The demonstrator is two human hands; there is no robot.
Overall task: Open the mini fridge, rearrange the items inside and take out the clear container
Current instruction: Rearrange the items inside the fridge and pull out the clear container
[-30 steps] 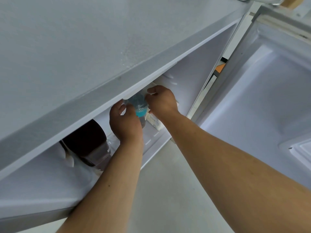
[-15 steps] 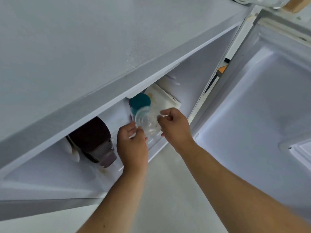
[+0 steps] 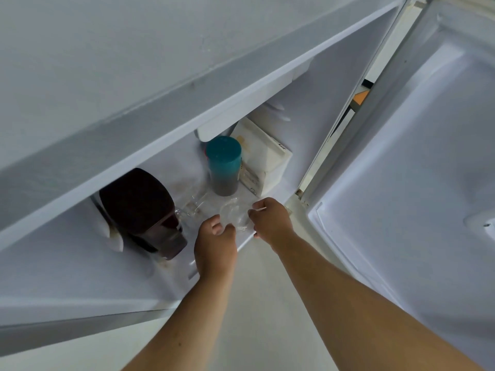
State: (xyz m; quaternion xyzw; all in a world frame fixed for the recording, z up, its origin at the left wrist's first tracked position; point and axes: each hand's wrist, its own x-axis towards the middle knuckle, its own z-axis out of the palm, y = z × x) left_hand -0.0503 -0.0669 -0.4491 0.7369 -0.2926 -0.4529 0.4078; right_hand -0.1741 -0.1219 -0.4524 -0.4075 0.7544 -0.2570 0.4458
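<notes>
The mini fridge [image 3: 160, 103] stands open below me, its door [image 3: 415, 170] swung out to the right. A small clear container [image 3: 233, 214] sits at the front edge of the fridge floor. My left hand [image 3: 215, 245] grips its left side and my right hand [image 3: 270, 219] grips its right side. Behind it stands a jar with a teal lid [image 3: 224, 164], with a white carton [image 3: 263, 162] to its right. A dark brown bottle [image 3: 142, 210] lies tilted at the left.
The fridge top overhangs and hides the back of the compartment. A clear glass mug [image 3: 191, 207] is faintly visible between the dark bottle and the container. Pale floor [image 3: 254, 303] lies below the fridge opening.
Both hands have drawn the clear container forward and down, from beside the teal-lidded jar to the fridge's front edge. The jar and carton are now uncovered.
</notes>
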